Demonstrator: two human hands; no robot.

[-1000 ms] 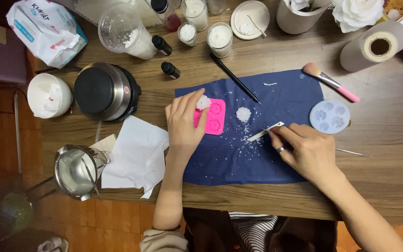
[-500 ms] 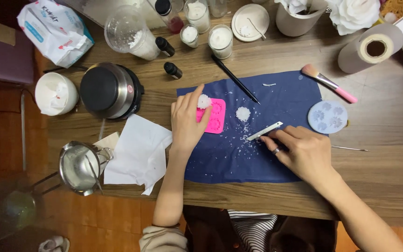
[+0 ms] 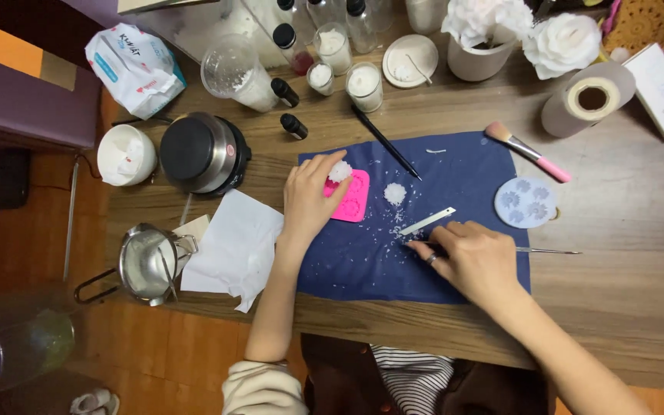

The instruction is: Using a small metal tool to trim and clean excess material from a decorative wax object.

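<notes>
We are pressing our left hand (image 3: 310,201) on the pink mould (image 3: 349,197), fingers curled over white flakes (image 3: 339,170). Our right hand (image 3: 476,260) is pinching a thin metal tool (image 3: 536,250) on the blue cloth (image 3: 393,261), just below the metal strip (image 3: 427,221)

table: brown wood-grain table (image 3: 624,230), fills most of my view, reaches far and right
floor: orange-brown wood floor (image 3: 155,353), near left, under the table edge
furniture: purple bench or seat (image 3: 24,100), far left, beside the table
light: warm, dim indoor; soft glare on tabletop at right
walls/windows: out of my view
</notes>
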